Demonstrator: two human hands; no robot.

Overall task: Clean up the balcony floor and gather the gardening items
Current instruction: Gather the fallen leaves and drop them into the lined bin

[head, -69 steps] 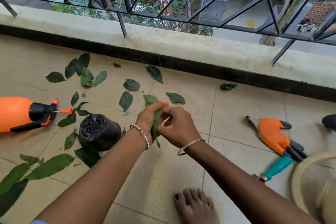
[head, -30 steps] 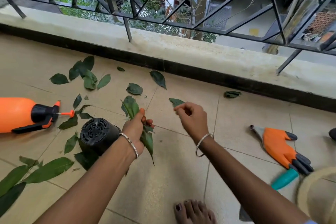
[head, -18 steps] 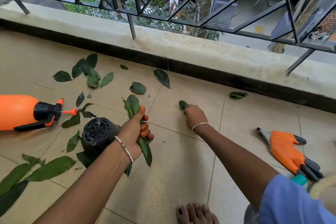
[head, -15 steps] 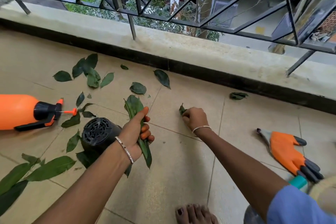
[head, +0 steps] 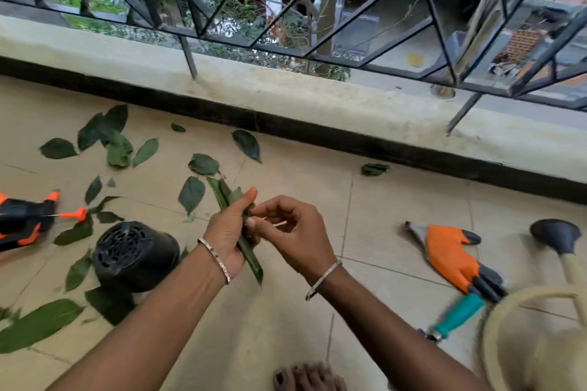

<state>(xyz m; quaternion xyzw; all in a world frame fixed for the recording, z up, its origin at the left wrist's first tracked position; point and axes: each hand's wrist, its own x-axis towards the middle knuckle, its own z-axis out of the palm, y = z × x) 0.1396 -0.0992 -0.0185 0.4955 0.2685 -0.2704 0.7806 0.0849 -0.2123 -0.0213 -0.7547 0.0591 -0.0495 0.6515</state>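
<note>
Item: bundle of long green leaves (head: 253, 262), centre of view, held above the tiled balcony floor (head: 397, 206). My left hand (head: 227, 232) is wrapped round its middle. My right hand (head: 292, 232) pinches it at the same spot.

Handling, I judge: light, limp, apt to slide apart. Hold mid-length, firmly.

Loose green leaves (head: 191, 194) lie from 9 to 12 o'clock.

Nearby:
- overturned black plastic pot (head: 135, 255) at 8, lying on some leaves
- orange spray bottle (head: 22, 219) at 9
- orange-and-grey glove (head: 451, 255) at 3
- teal-handled tool (head: 459, 314) at 4
</note>
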